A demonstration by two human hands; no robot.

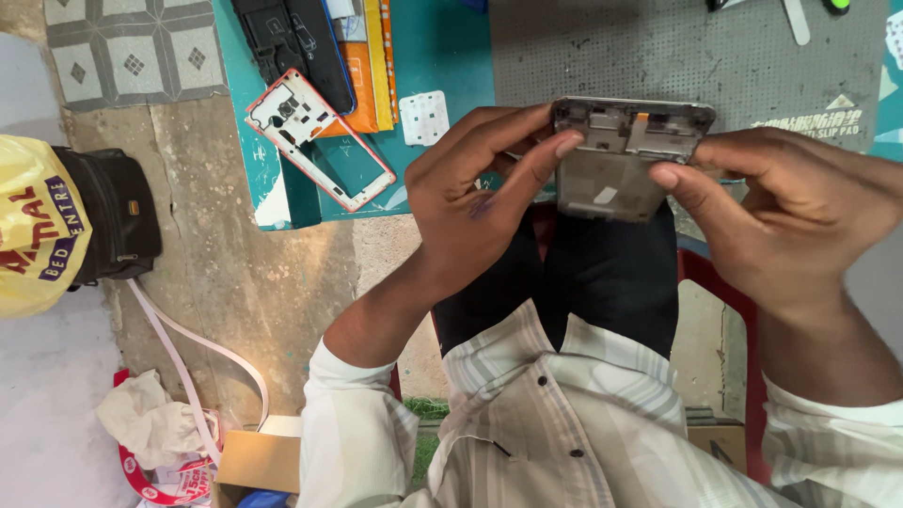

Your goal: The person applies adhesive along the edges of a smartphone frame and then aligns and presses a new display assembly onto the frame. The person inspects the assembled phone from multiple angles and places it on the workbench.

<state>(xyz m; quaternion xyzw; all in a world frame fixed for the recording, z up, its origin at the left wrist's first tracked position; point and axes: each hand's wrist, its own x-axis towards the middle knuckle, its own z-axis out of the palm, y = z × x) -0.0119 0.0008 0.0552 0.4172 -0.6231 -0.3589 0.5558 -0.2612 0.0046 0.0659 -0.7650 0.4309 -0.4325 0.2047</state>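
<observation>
While both hands' fingers [541, 155] grasp it, the opened grey phone chassis [621, 155] shows bare inner parts.

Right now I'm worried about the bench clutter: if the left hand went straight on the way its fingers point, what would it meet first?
The left hand points up-right, and its fingertips already rest on the opened phone that both hands hold. Past it lies the grey mat, though depth is unclear.
</observation>
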